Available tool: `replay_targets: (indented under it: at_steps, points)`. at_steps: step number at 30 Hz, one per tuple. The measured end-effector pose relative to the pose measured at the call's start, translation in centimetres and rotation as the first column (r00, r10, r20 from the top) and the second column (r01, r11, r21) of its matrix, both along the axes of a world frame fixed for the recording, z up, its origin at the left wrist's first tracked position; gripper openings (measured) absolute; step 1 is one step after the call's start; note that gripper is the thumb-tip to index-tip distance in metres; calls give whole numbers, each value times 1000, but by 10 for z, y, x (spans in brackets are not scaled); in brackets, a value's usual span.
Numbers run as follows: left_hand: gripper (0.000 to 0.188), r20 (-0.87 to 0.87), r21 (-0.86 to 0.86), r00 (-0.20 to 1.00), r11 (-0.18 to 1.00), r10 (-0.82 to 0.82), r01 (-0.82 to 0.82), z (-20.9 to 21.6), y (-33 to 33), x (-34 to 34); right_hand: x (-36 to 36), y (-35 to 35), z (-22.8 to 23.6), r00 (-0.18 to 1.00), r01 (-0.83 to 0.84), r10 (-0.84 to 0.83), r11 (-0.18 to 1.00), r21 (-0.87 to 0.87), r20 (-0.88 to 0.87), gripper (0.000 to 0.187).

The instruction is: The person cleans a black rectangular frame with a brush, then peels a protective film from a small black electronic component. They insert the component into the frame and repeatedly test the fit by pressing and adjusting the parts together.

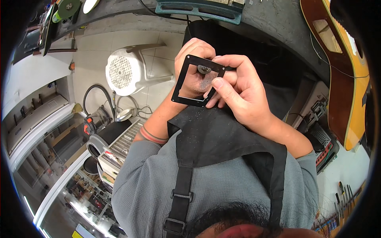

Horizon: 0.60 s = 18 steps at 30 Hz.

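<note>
A black rectangular frame [181, 84] with small holes at its corners is tilted up in front of my chest. My right hand [242, 87] pinches its right side, thumb on the near face and fingers curled behind. Behind the frame's upper edge is my left hand [195, 48], its fingers curled closed. Through the opening I see part of that palm and a small round shiny metal piece [204, 69]. The left fingers seem to close about it, but the frame hides most of what they hold. Pale specks dot my black apron [210, 139] below.
A dark workbench [274, 23] with a green metal tool base [200, 10] lies ahead. A guitar body [349, 91] stands at the right, near a rack of files [344, 202]. On the left are a white stool [129, 70], a hose and a slatted machine [123, 144].
</note>
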<state>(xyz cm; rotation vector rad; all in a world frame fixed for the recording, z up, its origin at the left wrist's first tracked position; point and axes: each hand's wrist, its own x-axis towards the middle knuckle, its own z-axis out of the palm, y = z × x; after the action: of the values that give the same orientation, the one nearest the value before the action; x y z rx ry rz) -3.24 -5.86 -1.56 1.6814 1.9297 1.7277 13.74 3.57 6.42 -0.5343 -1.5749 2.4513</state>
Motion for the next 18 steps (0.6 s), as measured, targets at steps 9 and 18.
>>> replay_targets:
  at_steps: [9,18]
  points:
    - [44,4,4,1000,1000,-10,10,-1,-1,0,0,0,3,1000,-8,8,1000,-3,11,31]
    - [43,-3,-4,1000,1000,-26,26,-2,-3,-2,0,-1,5,1000,-10,10,1000,5,13,30]
